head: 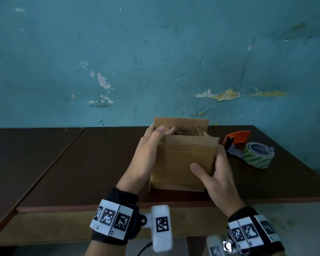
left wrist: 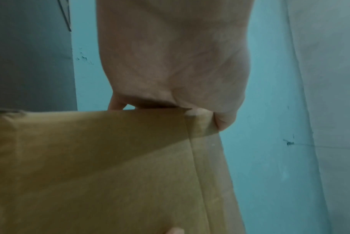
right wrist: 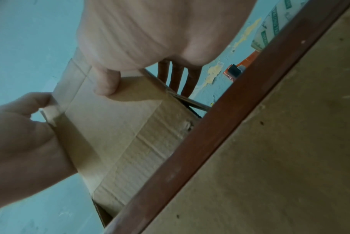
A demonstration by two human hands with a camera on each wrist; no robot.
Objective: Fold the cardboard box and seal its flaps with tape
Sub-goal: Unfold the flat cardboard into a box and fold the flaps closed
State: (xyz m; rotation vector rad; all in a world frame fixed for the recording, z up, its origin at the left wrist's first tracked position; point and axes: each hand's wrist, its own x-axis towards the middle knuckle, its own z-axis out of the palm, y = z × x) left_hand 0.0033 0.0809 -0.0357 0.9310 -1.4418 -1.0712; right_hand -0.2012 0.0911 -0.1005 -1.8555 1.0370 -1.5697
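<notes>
A small brown cardboard box [head: 181,163] stands upright on the dark table [head: 81,163], its top flaps raised and the top open. My left hand [head: 155,141] grips the upper left edge, thumb outside and fingertips curled into the opening. My right hand [head: 218,169] holds the right side, with the thumb pressed flat on the front face and the fingers wrapped round the right wall. The left wrist view shows my palm [left wrist: 170,63] over the box's top edge [left wrist: 110,174]. In the right wrist view the right thumb [right wrist: 106,83] lies on the box front [right wrist: 120,126].
An orange tape dispenser [head: 236,139] with a green-striped tape roll [head: 258,155] lies on the table to the right of the box. A teal wall [head: 155,61] rises just behind. The table's front edge [right wrist: 230,118] runs close to the box. A second tabletop adjoins at the left.
</notes>
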